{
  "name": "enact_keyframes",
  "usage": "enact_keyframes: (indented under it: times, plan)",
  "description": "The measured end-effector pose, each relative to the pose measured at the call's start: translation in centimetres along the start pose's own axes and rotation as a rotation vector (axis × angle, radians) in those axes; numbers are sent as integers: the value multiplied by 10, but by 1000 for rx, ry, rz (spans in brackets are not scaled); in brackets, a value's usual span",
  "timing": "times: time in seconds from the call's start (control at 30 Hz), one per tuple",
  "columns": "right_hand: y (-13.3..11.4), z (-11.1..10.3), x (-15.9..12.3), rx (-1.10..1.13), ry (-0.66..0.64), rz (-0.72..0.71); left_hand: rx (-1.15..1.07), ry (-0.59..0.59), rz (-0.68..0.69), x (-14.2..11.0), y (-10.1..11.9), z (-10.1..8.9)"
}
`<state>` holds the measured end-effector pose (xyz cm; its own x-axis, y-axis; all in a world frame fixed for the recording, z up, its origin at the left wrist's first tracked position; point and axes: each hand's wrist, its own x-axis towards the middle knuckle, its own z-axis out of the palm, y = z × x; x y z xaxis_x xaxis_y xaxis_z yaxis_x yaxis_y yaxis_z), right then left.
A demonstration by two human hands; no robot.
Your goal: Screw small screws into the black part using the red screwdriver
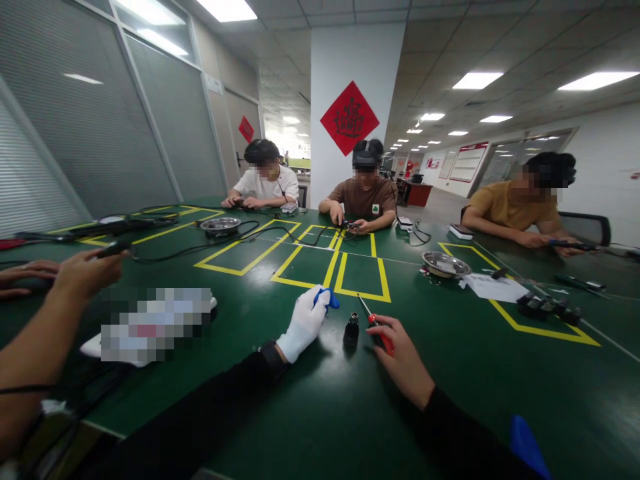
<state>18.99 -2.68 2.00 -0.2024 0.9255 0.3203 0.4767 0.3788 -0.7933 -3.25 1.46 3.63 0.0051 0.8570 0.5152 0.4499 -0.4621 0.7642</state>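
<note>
A white glove covers my left hand point(303, 325), and its fingers are closed on a crumpled blue cloth-like piece point(327, 300); its exact kind is unclear. My right hand point(400, 357) is bare and has its fingers around the red and black handle of a screwdriver point(382, 335). The screwdriver's thin metal shaft points away from me to the upper left, close to the tabletop. Between my two hands a small black part point(351, 331) with a narrow metallic top stands upright on the green table point(320, 413). Neither hand is seen touching it.
Yellow tape outlines point(386, 280) mark the table. Metal bowls point(445, 264) sit left and right. A paper sheet point(495, 288) and black parts point(547, 308) lie at right. A white-edged device point(150, 327), cables and another person's hand point(93, 270) are at left; three people sit opposite.
</note>
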Motion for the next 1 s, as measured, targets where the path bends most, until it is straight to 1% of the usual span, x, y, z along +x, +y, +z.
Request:
enact_keyframes:
  times: [0.13,0.2,0.27,0.37,0.47,0.57,0.63,0.77,0.87,0.9,1.0]
  plan:
    - [-2,7,-5,-88,-25,-31,-85,-110,161,-19,20,8]
    - [-7,6,-6,-113,-35,-35,-110,-181,229,-26,27,10]
    - [-14,2,-7,-129,-14,-67,-113,-243,273,-31,31,11]
    - [-24,-6,-8,-136,96,-222,-111,-318,368,-34,32,13]
    - [-31,-10,-14,-60,150,-434,-139,-356,435,-34,29,15]
    - [-36,-10,-19,-48,146,-585,-173,-393,437,-35,26,17]
    - [-40,-8,-20,-85,136,-620,-188,-436,422,-35,26,18]
    - [-40,-5,-19,-35,100,-561,-242,-510,378,-36,28,17]
    - [-34,-4,-18,31,74,-503,-274,-520,373,-39,31,16]
    - [-32,-4,-18,49,64,-505,-275,-515,377,-41,32,16]
    - [-29,-4,-18,81,39,-578,-264,-489,366,-46,34,18]
